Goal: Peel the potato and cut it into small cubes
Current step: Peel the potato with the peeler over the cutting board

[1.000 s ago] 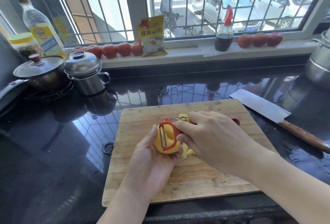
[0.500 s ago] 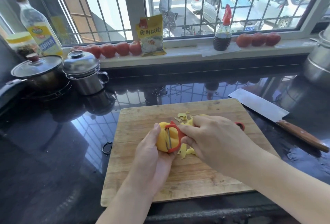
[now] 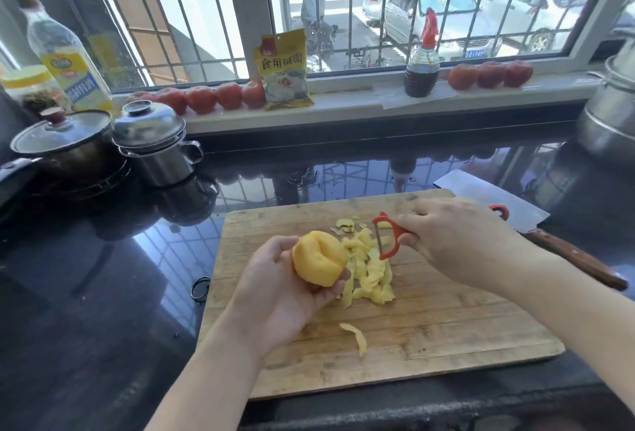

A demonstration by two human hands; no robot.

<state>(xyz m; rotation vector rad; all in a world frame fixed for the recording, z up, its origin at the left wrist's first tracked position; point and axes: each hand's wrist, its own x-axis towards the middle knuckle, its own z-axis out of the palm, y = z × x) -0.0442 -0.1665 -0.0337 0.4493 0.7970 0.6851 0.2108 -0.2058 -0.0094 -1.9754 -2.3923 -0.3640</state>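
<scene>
Potato (image 3: pixel 319 258): peeled yellow, held above the left half of the cutting board (image 3: pixel 429 334), clear of its surface.
Left hand (image 3: pixel 275 296): palm up, fingers and thumb curled round the potato from below and from the left.
Peeler (image 3: pixel 388 236): red, Y-shaped, its blade turned toward the potato but apart from it, just to the right, over the peel heap.
Right hand (image 3: pixel 460 241): closed round the peeler's handle; the red handle end is seen past the knuckles near the board's far right corner.
Peels (image 3: pixel 369 269): pale yellow strips heaped at the middle of the board; one loose strip (image 3: pixel 355 336) is seen nearer the front edge.
Cleaver (image 3: pixel 536 224): laid on the black counter off the board's right edge, blade toward the window, wooden handle toward the front.
Pots (image 3: pixel 154 142): a steel lidded pot and a dark glass-lidded pot are set at the counter's far left.
Windowsill (image 3: pixel 360 104): tomatoes, a yellow packet, a dark sauce bottle and an oil bottle are lined along it.
</scene>
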